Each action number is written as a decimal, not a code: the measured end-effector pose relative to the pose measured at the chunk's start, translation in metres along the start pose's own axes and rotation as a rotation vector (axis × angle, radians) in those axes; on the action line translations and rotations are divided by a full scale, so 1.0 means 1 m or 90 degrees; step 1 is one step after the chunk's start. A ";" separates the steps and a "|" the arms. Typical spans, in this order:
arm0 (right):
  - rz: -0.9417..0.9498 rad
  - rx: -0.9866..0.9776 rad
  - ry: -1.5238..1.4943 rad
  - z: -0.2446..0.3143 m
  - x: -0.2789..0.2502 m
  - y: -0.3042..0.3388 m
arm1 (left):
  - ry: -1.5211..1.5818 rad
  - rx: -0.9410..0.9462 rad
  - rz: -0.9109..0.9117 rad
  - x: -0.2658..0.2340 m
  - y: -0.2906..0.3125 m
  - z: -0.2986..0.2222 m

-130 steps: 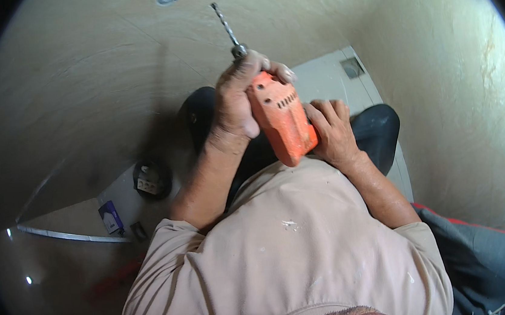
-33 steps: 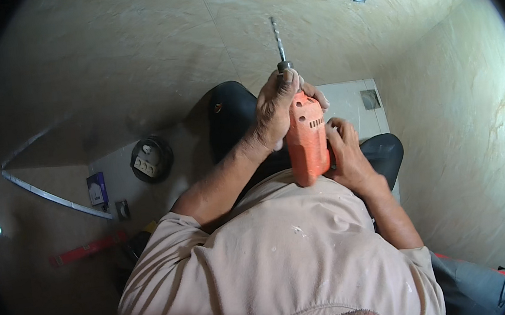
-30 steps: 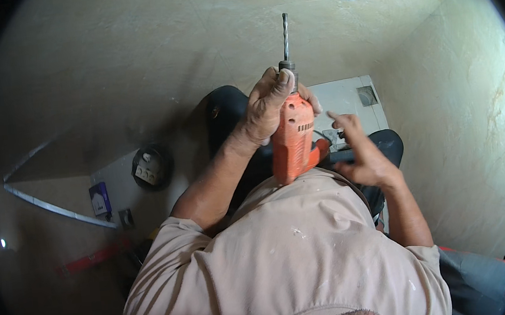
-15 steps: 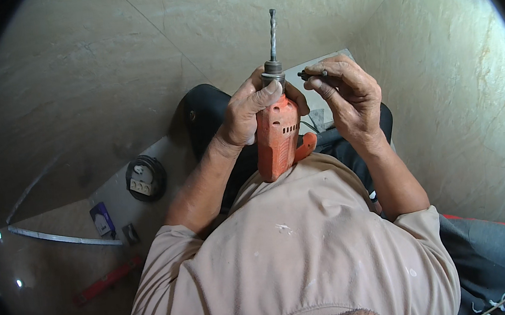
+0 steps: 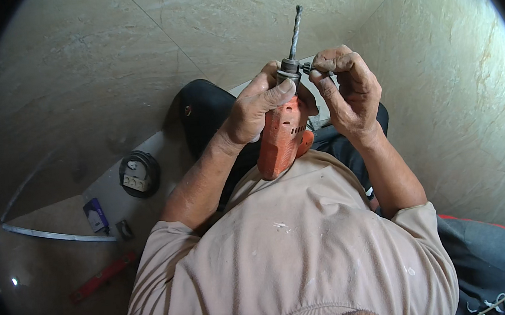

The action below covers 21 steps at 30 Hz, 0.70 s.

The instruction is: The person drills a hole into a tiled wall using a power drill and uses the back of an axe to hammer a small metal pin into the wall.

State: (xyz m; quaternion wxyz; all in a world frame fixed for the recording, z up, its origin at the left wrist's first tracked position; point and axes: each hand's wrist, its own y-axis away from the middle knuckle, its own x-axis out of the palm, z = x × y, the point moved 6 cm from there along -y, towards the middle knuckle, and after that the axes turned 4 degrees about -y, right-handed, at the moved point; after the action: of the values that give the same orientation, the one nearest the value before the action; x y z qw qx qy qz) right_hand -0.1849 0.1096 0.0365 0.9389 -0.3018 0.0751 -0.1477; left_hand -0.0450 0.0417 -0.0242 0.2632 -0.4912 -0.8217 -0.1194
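An orange power drill (image 5: pixel 280 133) points away from me, its rear end against my shirt. A spiral masonry bit (image 5: pixel 296 35) sticks out of its metal chuck (image 5: pixel 288 72). My left hand (image 5: pixel 254 109) is closed round the drill's front end, thumb lying along the chuck. Between the thumb and fingers of my right hand (image 5: pixel 346 85) is a small dark chuck key (image 5: pixel 306 68). The key's toothed tip meets the chuck's right side; whether it is seated in a hole I cannot tell. The drill's handle is mostly hidden below.
On the floor to the left lie a dark cable reel with white sockets (image 5: pixel 137 179), a purple box (image 5: pixel 95 215), a pale strip (image 5: pixel 59 232) and a red spirit level (image 5: pixel 103 276). A grey bag with red trim (image 5: pixel 486 244) sits at right. Tiled walls (image 5: pixel 441 97) stand close around.
The drill and its bit have tilted to the right. My right hand has brought the chuck key from a gap beside the chuck to its side.
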 end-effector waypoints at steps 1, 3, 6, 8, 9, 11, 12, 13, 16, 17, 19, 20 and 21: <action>0.022 -0.023 0.036 0.001 -0.001 -0.001 | -0.022 0.010 -0.001 -0.003 -0.001 0.003; 0.045 -0.052 0.077 0.003 -0.003 -0.002 | -0.068 0.030 -0.001 -0.008 -0.004 0.006; 0.039 -0.059 0.075 0.003 -0.006 0.000 | -0.076 0.025 0.026 -0.007 -0.005 0.006; 0.021 -0.051 0.054 0.005 -0.009 0.003 | -0.070 0.017 0.033 0.001 -0.006 0.003; 0.027 -0.063 0.067 0.006 -0.010 0.003 | -0.067 0.012 0.037 0.004 -0.006 0.002; 0.038 -0.086 0.091 0.009 -0.011 0.001 | -0.091 0.015 0.030 0.002 -0.008 0.000; 0.046 -0.103 0.113 0.010 -0.010 0.000 | -0.104 0.017 0.026 0.001 -0.008 -0.001; 0.054 -0.121 0.134 0.011 -0.010 -0.001 | -0.110 0.023 0.017 0.000 -0.008 -0.001; 0.079 -0.167 0.207 0.021 -0.010 -0.007 | -0.110 0.032 0.021 0.003 -0.010 -0.001; 0.090 -0.183 0.232 0.025 -0.010 -0.008 | -0.101 0.031 0.041 0.006 -0.010 -0.002; 0.100 -0.194 0.246 0.030 -0.014 -0.010 | -0.095 0.024 0.068 0.012 -0.009 -0.005; 0.105 -0.195 0.252 0.032 -0.016 -0.011 | -0.095 0.017 0.074 0.015 -0.010 -0.006; 0.110 -0.186 0.243 0.030 -0.019 -0.012 | -0.096 0.010 0.080 0.017 -0.011 -0.006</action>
State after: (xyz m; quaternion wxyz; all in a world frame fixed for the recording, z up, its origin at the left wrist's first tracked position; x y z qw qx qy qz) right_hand -0.1987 0.1227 0.0684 0.8634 -0.3933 0.2969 -0.1086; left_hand -0.0592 0.0455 -0.0091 0.2116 -0.5475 -0.8075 -0.0586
